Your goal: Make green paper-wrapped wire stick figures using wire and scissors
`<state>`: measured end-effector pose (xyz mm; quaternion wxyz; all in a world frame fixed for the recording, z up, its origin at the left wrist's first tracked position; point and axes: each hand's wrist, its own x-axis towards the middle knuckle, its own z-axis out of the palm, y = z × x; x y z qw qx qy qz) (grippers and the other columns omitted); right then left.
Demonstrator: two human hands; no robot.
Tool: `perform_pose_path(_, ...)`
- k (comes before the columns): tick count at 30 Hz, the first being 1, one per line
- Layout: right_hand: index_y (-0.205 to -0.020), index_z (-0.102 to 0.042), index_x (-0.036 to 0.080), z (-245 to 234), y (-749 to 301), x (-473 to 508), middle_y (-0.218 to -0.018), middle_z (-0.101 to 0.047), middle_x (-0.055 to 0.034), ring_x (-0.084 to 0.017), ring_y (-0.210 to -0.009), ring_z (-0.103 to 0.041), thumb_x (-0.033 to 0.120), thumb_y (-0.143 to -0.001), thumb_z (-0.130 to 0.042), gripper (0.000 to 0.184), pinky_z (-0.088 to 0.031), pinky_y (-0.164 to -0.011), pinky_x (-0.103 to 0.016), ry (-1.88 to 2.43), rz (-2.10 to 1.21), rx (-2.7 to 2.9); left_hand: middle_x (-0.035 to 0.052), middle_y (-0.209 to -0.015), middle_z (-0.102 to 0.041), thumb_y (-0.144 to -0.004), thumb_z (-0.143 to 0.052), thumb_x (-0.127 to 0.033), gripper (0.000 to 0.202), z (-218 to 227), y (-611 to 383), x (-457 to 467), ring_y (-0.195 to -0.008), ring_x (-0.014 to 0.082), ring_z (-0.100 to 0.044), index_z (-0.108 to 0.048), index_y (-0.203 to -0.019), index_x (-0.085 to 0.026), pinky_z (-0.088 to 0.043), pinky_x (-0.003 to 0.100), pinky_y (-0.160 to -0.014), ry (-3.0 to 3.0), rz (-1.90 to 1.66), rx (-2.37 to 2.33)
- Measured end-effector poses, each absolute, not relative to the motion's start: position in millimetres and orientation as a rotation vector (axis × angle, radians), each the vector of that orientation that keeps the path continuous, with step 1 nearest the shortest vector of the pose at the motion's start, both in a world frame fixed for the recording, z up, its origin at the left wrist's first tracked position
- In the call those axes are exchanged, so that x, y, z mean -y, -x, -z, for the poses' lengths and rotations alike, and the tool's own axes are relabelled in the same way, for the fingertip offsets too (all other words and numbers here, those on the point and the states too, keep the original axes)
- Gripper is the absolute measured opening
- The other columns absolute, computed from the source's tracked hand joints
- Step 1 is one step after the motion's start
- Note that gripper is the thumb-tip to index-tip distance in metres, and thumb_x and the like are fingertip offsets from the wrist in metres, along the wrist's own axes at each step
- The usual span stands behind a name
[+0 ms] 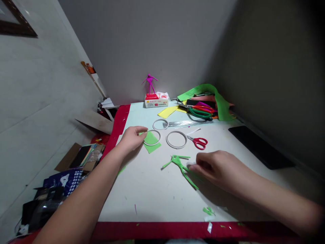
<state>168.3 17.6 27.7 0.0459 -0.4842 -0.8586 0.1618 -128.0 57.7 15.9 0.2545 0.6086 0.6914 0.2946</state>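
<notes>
Two hands are at work on our table (152,203), and both are on green stuff. The left hand (130,139) is loosely curled, with its fingertips pressing on a thin white ring (155,135) that lies on a square of green paper (151,145). The right hand (215,167) has its fingers pressed together at one end of a green stick figure (179,166). It looks like a pinch, but the fingers hide the contact, so we can't tell exactly what they've got.

The figure lies flat mid-table, just below the rings. We'd guess it's wire wrapped in green paper, so it should be very light and bendy. We'd take hold of the thicker body, not the skinny limb tips. The ring looks light and fairly stiff, but it's thin and may slide on the paper, so we'd pinch its rim. The paper looks soft and flimsy.

Nearby we've got two more white rings (176,139), red-handled scissors (199,143), a bundle of straight wires (188,123), and a magenta wire figure (149,81) standing on a tissue packet (156,100).
</notes>
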Motion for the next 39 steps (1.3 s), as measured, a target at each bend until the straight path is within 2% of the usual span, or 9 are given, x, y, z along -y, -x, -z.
perform_pose_path(3, -0.072, -0.059, 0.020, -44.2, -147.1, -22.3, -0.066, -0.061, -0.0021, -0.015, -0.060, -0.052, 0.035, -0.089, -0.049, 0.025, -0.032, -0.055, -0.026, 1.250, -0.324, 2.631, 0.0093, -0.124, -0.060, -0.091, -0.057, -0.035, 0.029, 1.0, 136.3, -66.8, -0.111, 0.0248, -0.058, -0.062, -0.114, -0.018, -0.045, 0.048, -0.096, -1.781, -0.738, -2.065)
perform_pose_path(7, -0.086, -0.067, 0.019, -45.5, -96.9, -37.1, -0.088, -0.067, -0.0068, -0.020, -0.085, -0.060, 0.025, -0.086, -0.055, 0.014, -0.039, -0.066, -0.027, 0.888, -0.308, 2.816, 0.0108, -0.137, -0.054, -0.085, -0.056, -0.049, 0.039, 12.7, 138.0, -67.2, -0.142, 0.0378, -0.019, -0.072, -0.106, -0.021, -0.015, 0.054, -0.115, -1.939, -0.621, -2.243)
perform_pose_path(10, -0.090, -0.070, 0.018, -30.1, -58.7, -53.2, -0.092, -0.067, -0.0080, -0.022, -0.088, -0.062, 0.023, -0.085, -0.058, 0.014, -0.044, -0.069, -0.029, 0.858, -0.347, 2.870, 0.0108, -0.148, -0.042, -0.082, -0.047, -0.063, 0.057, 16.8, 142.4, -65.0, -0.144, 0.0433, 0.000, -0.068, -0.117, -0.023, 0.003, 0.067, -0.109, -1.995, -0.491, -2.338)
perform_pose_path(16, -0.119, -0.056, 0.016, -0.5, -22.5, -78.8, -0.120, -0.059, -0.0089, -0.021, -0.101, -0.061, 0.032, -0.092, -0.056, 0.031, -0.053, -0.085, -0.041, 0.931, -0.433, 2.935, 0.0144, -0.155, -0.029, -0.080, -0.030, -0.076, 0.082, 27.6, 157.6, -67.1, -0.144, 0.0425, 0.005, -0.045, -0.142, -0.025, 0.003, 0.070, -0.107, -1.963, -0.267, -2.356)
perform_pose_path(22, -0.121, -0.055, 0.016, 4.7, -20.9, -78.9, -0.121, -0.058, -0.0092, -0.021, -0.102, -0.061, 0.033, -0.092, -0.056, 0.034, -0.053, -0.085, -0.042, 0.942, -0.455, 2.846, 0.0124, -0.159, -0.018, -0.077, -0.032, -0.078, 0.082, 30.4, 164.4, -68.6, -0.143, 0.0422, 0.013, -0.045, -0.141, -0.029, 0.001, 0.069, -0.107, -1.896, -0.236, -2.332)
perform_pose_path(29, -0.085, -0.055, 0.018, -24.6, -46.2, -75.3, -0.080, -0.061, -0.0033, -0.015, -0.072, -0.056, 0.015, -0.087, -0.051, 0.005, -0.042, -0.064, -0.026, 0.907, -0.729, 2.542, 0.0132, -0.160, -0.009, -0.077, -0.039, -0.075, 0.082, 20.3, 163.8, -62.5, -0.142, 0.0406, 0.017, -0.048, -0.139, -0.024, -0.002, 0.065, -0.109, -1.910, -0.367, -2.250)
perform_pose_path(34, -0.084, -0.047, 0.020, -40.9, -77.1, -73.1, -0.063, -0.051, 0.0039, -0.010, -0.051, -0.051, 0.024, -0.087, -0.046, 0.006, -0.041, -0.049, -0.022, 0.932, -1.099, 2.185, 0.0141, -0.160, -0.013, -0.081, -0.043, -0.069, 0.074, -5.2, 149.3, -52.2, -0.144, 0.0412, 0.009, -0.053, -0.135, -0.021, -0.002, 0.065, -0.109, -1.954, -0.591, -2.102)
perform_pose_path(37, -0.086, -0.050, 0.018, -41.9, -89.5, -72.5, -0.066, -0.053, 0.0029, -0.011, -0.057, -0.054, 0.028, -0.078, -0.058, 0.015, -0.047, -0.052, -0.024, 0.908, -1.236, 1.995, 0.0113, -0.154, -0.034, -0.086, -0.041, -0.062, 0.061, -28.7, 131.5, -41.9, -0.141, 0.0326, -0.026, -0.060, -0.127, -0.022, -0.021, 0.048, -0.112, -2.009, -0.695, -1.829)
perform_pose_path(39, -0.090, -0.054, 0.017, -41.9, -93.8, -72.4, -0.070, -0.057, 0.0010, -0.012, -0.061, -0.055, 0.028, -0.073, -0.064, 0.023, -0.048, -0.056, -0.026, 0.880, -1.277, 1.902, 0.0075, -0.129, -0.062, -0.087, -0.041, -0.060, 0.052, -43.0, 118.6, -35.4, -0.121, 0.0268, -0.054, -0.071, -0.108, -0.023, -0.040, 0.037, -0.101, -2.006, -0.720, -1.617)
